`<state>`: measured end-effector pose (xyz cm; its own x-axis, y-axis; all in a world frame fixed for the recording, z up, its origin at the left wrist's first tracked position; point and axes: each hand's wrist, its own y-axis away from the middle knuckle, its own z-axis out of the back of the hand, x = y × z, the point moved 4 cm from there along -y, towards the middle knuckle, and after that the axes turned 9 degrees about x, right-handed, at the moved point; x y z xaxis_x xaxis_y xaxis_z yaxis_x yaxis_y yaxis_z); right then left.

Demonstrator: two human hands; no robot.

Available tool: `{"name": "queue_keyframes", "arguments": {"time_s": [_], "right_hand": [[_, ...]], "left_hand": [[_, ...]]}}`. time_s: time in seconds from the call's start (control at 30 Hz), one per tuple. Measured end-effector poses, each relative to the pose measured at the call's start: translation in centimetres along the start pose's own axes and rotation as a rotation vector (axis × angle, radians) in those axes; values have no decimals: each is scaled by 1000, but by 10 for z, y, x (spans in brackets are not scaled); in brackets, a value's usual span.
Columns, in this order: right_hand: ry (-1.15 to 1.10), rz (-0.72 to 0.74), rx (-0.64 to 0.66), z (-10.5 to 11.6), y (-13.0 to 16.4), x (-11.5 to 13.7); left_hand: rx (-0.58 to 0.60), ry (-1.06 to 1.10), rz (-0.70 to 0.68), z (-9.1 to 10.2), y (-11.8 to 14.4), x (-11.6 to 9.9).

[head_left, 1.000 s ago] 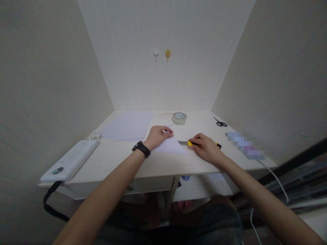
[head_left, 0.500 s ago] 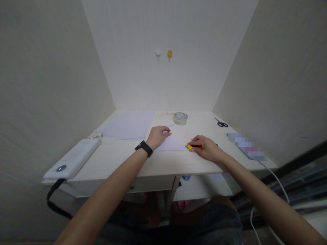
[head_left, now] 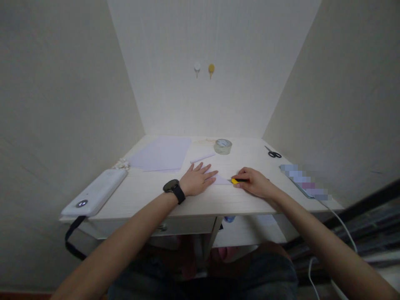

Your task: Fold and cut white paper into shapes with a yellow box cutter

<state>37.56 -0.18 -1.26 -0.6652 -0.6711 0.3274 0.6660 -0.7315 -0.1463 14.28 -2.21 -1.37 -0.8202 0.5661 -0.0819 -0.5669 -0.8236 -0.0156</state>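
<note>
Left hand lies flat, fingers spread open, pressing the small paper piece onto the surface. Just right of that paper, the right hand has its fingers closed around a yellow utility knife, tip at the paper's edge.

tape roll behind hands | scissors right | power bank left
</note>
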Motion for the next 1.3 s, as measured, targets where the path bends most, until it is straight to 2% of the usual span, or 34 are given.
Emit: {"name": "queue_keyframes", "arguments": {"time_s": [0.3,0.5,1.03,1.3], "right_hand": [[25,24,-10,-1,3,14],[31,6,-53,-3,7,16],[-12,-2,-47,-6,6,19],[-7,-58,-127,-11,10,25]], "left_hand": [[21,-10,41,-2,-1,0],[12,-10,52,-3,-1,0],[12,-1,61,-4,0,0],[44,-22,68,-5,0,-1]]}}
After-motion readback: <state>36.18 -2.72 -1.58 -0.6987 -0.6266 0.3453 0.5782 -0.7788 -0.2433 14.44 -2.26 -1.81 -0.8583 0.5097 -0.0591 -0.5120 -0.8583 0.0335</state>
